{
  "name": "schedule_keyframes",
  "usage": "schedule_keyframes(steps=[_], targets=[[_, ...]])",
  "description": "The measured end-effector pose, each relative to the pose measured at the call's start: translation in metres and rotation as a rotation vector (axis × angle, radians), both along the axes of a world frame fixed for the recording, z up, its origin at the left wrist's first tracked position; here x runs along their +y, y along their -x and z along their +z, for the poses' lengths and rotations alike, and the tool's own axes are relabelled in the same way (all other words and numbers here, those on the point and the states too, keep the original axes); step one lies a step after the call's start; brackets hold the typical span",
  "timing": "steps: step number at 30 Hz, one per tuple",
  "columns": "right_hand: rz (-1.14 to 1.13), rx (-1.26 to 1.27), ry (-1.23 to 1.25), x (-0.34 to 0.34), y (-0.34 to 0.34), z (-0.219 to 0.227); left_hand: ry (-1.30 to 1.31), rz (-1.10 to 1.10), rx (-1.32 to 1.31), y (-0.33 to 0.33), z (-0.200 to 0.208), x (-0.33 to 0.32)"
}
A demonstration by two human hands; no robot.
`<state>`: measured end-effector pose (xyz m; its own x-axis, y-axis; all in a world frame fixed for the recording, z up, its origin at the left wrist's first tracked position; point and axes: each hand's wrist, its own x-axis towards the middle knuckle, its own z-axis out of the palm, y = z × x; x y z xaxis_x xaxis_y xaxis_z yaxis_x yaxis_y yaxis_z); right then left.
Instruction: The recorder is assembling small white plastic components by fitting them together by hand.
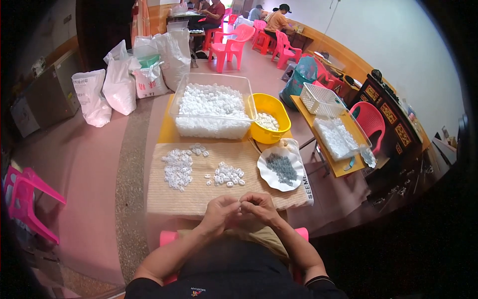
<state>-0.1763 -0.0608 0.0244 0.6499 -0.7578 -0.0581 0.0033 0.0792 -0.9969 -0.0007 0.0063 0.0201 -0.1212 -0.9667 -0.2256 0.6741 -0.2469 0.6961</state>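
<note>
My left hand [220,214] and my right hand [261,206] meet at the near edge of the table, fingertips pinched together. Whatever lies between the fingers is too small and covered to make out. Just beyond them, a beige ribbed cloth [194,198] covers the tabletop. On it lie a pile of small white plastic pieces [178,169] at the left and a looser group of white oval pieces with holes [229,175] in the middle. To the right, a white scalloped plate [265,175] holds a heap of tiny grey pieces [282,168].
Behind the piles stand a clear plastic bin [211,118] full of white pieces and a yellow basin [279,135]. A side table [343,170] with a white basket [318,102] is at right. White sacks [119,89], a pink stool [35,199] and seated people are farther off.
</note>
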Motion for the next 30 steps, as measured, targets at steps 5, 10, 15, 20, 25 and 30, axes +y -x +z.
schedule_keyframes(steps=[5,10,15,20,25,30], targets=[[-0.027,0.011,0.042,0.002,-0.002,0.0,0.003,-0.002,0.01,-0.001,-0.003,-0.001],[-0.071,0.067,0.178,0.004,-0.004,-0.005,-0.032,0.01,-0.005,0.0,-0.004,-0.001],[-0.063,0.063,0.136,0.006,-0.005,-0.006,-0.05,0.032,0.027,0.001,-0.007,0.001],[-0.112,0.145,0.042,0.0,-0.004,-0.013,-0.048,0.027,0.008,-0.001,-0.009,-0.003],[-0.132,0.032,0.028,-0.006,-0.006,-0.014,-0.065,0.014,0.058,-0.003,-0.011,-0.01],[-0.146,-0.023,-0.025,-0.006,-0.008,-0.014,-0.08,0.029,0.093,-0.003,-0.007,-0.009]])
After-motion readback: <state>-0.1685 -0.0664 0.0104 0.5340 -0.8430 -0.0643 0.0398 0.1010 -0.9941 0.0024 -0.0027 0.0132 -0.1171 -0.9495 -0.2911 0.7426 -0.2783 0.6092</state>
